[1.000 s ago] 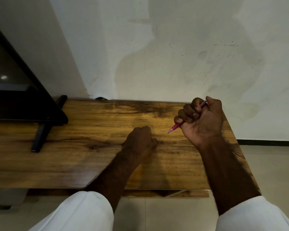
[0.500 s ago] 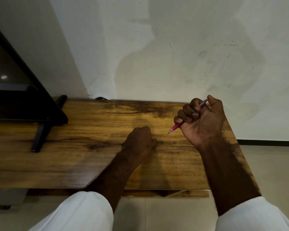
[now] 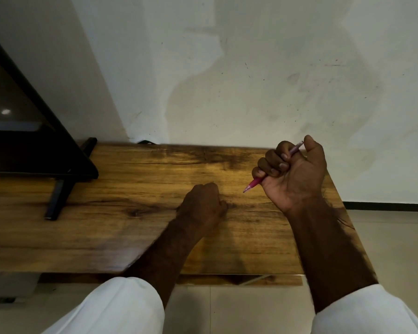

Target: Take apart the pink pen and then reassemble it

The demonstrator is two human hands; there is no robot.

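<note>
My right hand (image 3: 293,174) grips the pink pen (image 3: 252,184) in a fist above the right part of the wooden table (image 3: 121,201). The pen's pink tip sticks out to the lower left below my fingers, and its paler rear end shows beside my raised thumb at the top. Most of the barrel is hidden inside the fist. My left hand (image 3: 203,204) rests on the table to the left of the pen tip, its fingers curled under into a loose fist. Whether it holds anything is hidden.
A black monitor (image 3: 32,131) on a black stand (image 3: 58,196) occupies the table's left end. A white wall rises behind the table. The table's right edge runs just beyond my right hand, with tiled floor (image 3: 393,249) below.
My right thumb has lifted slightly higher off the pen's rear end. My left hand has not moved.
</note>
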